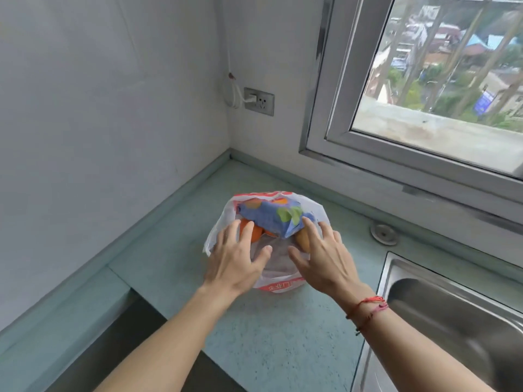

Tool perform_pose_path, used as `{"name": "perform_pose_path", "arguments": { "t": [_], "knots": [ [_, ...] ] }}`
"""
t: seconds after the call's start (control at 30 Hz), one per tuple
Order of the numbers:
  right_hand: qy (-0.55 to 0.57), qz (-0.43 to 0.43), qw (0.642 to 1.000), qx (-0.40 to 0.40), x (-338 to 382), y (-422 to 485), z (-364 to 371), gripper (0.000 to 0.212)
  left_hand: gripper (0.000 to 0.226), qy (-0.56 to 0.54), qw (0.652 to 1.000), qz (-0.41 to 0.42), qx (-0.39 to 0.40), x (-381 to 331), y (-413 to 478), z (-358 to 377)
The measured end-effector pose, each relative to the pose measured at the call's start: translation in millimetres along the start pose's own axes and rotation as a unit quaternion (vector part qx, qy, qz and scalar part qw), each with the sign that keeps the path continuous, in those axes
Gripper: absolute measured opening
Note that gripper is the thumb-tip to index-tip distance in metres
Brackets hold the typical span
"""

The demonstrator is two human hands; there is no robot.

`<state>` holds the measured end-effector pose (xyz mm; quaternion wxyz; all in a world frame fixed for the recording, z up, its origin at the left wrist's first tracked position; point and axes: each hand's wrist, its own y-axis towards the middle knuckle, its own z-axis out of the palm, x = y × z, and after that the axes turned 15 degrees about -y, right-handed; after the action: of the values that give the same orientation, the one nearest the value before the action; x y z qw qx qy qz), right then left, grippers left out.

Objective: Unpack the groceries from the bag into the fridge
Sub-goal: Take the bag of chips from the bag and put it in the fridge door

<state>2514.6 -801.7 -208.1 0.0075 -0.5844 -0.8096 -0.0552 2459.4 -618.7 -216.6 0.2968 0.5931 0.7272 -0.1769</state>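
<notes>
Spreading straight fingers [246, 236], left hand [235, 263] and right hand [325, 260] lie over the bag [278, 287] printed with red characters.

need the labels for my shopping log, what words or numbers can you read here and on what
Nothing can be quoted.
Plastic bag: white characters on its red band, too blurred to read.
Blue packet: coloured shapes only, no legible text.
Blue sign outside the window: too small and blurred.

A pale green tabletop [268, 349] runs into the far corner. A steel sink [452, 321] sits near right, a window [424, 80] above it, and a socket [259, 101] on the far wall.
</notes>
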Motion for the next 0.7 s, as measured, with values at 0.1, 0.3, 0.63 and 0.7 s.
{"name": "perform_pose_path", "arguments": {
  "t": [0.1,0.3,0.63,0.7],
  "knots": [
    [0.017,-0.007,1.000,0.023,0,18,12,0.078,0.054,-0.104,0.991,-0.081,0.012,3,24,17],
    [0.228,0.086,0.969,0.039,3,55,44,0.054,0.046,-0.305,0.922,-0.238,-0.008,5,67,44],
    [0.416,0.266,0.861,0.118,-1,97,86,0.045,0.101,-0.573,0.691,-0.440,-0.030,9,128,92],
    [0.434,0.285,0.846,0.123,-2,103,92,0.038,0.115,-0.585,0.677,-0.446,-0.030,6,136,98]
  ]
}}
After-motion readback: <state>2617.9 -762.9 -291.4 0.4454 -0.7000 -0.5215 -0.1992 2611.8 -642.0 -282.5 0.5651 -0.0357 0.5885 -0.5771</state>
